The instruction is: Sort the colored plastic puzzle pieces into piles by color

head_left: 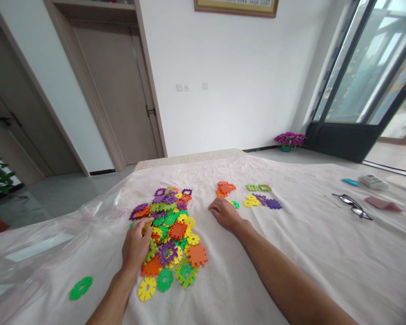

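A heap of plastic interlocking pieces [165, 221], square and flower-shaped, in purple, green, yellow and orange, lies on the cloth. At its left edge is my left hand [137, 239], its thumb and index finger apart over the pieces; no held piece shows. To the right of the heap my right hand [225, 213] rests low over the cloth with its fingers curled in; whatever they hold, if anything, is hidden. A green flower piece [235, 204] shows just beyond that hand, partly covered. Behind it lies a small group of orange square pieces [225, 188].
Light green squares [259, 187], yellow flowers [251, 201] and purple squares [274, 204] form groups on the right. Farther right are glasses [353, 206], a pink cloth [382, 203] and a white box [372, 182]. A lone green flower [80, 288] and clear plastic sheeting [40, 248] lie left.
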Demonstrator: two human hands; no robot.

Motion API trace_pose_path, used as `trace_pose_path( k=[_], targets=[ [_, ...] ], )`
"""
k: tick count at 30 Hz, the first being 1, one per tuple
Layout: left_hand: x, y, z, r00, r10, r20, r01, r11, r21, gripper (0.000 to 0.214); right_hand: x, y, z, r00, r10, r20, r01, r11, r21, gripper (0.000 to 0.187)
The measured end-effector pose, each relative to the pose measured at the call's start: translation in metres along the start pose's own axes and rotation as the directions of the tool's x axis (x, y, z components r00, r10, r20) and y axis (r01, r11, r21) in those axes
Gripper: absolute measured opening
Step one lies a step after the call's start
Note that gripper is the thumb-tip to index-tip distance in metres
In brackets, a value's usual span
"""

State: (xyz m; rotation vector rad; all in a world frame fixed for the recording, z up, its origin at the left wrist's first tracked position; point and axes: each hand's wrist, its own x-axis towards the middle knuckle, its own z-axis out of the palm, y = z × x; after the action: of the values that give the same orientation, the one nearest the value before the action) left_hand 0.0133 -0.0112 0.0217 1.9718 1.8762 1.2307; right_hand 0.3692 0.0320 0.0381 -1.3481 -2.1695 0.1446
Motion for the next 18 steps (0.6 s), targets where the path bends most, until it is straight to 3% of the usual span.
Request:
trace_pose_path(
  k=[11, 18],
  targets=[
    [0.0, -0.001, 0.001, 1.0, 0.001, 0.005, -0.001, 1.0, -0.005, 0.033, 0.0, -0.008, -0.001, 1.0, -0.012, 0.017, 0.013, 1.0, -0.022, 0.024],
    [0.0, -0.001, 0.001, 1.0, 0.002, 0.0, -0.002, 1.0, -0.015, 0.034, 0.0, -0.027, 0.004, 0.992, -0.087, 0.087, 0.081, 0.994, 0.073, 0.03]
  ],
)
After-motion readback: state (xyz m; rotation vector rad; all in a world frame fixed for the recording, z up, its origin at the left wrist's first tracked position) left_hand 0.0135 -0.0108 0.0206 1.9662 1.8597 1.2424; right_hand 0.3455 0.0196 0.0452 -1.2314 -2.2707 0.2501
